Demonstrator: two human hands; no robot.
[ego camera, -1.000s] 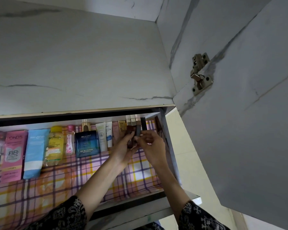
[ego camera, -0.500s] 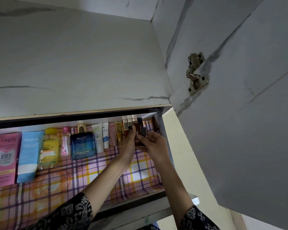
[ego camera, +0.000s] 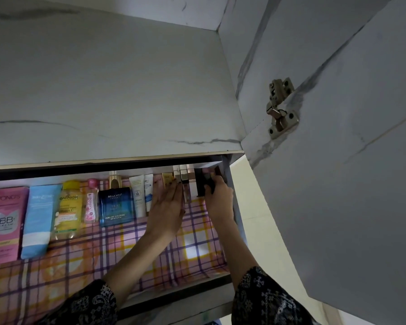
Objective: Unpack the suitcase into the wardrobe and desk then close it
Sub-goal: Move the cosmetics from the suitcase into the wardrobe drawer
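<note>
Right now my left hand (ego camera: 168,207) lies released, fingers straight and pressed together, its tips touching the slim gold-capped sticks (ego camera: 182,175) that stand at the far right of the wardrobe shelf (ego camera: 103,252). My right hand (ego camera: 218,199) is just beside it, fingers curled and grasping a small dark case (ego camera: 208,182) against the shelf's right wall, next to a taller dark box (ego camera: 199,181). Both sit on the pink and yellow checked liner that covers the shelf. Along the far edge, from left to right, stand a pink Pond's box (ego camera: 6,219), a light blue tube (ego camera: 39,216), a yellow Garnier bottle (ego camera: 67,207), a little pink bottle (ego camera: 91,202), a dark blue cologne box (ego camera: 116,205) and two white tubes (ego camera: 141,195), close together in one row. To the right the wardrobe door (ego camera: 349,195) stands swung open, its metal hinge (ego camera: 280,109) showing
</note>
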